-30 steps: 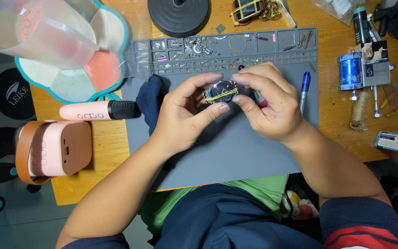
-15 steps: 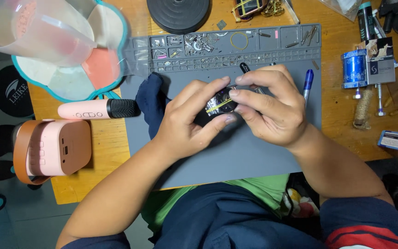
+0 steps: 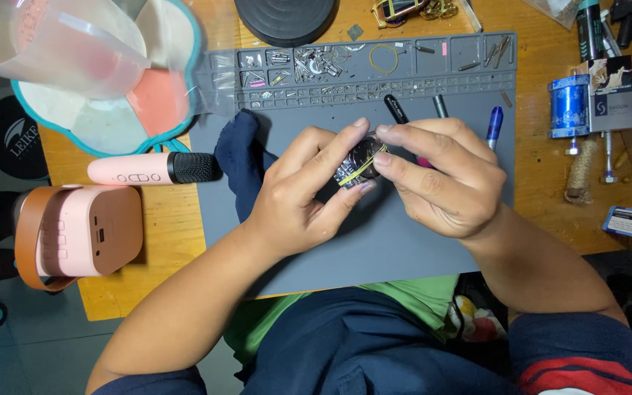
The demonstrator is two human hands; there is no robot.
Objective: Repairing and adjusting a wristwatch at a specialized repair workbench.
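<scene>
The fingers [image 3: 309, 157] of the left hand [image 3: 298, 197] curl round a small dark round part [image 3: 360, 162] with a yellow band across it, thumb below and fingertips over the top, so they are clenched on it. The right hand [image 3: 440, 183] meets it from the other side: its fingertips pinch the part's upper right edge, grasping it too. The part is held just above the grey work mat [image 3: 374, 241], near the middle of the desk [image 3: 170, 241] and a little toward its far edge.

Both hands appear to be working the part between them, turning or seating something at its rim; what exactly is hidden under the fingertips. By my reading, this kind of work wants a steady left grip while the right fingertips make small, careful motions.

A dark blue cloth [image 3: 239, 161] lies on the mat's left edge, touching the left hand. A black pen [image 3: 396, 108] and a blue pen [image 3: 493, 124] lie beyond the hands, below the mat's parts tray [image 3: 374, 62]. A pink microphone [image 3: 151, 168] and a pink speaker [image 3: 82, 234] sit at the desk's left edge.
</scene>
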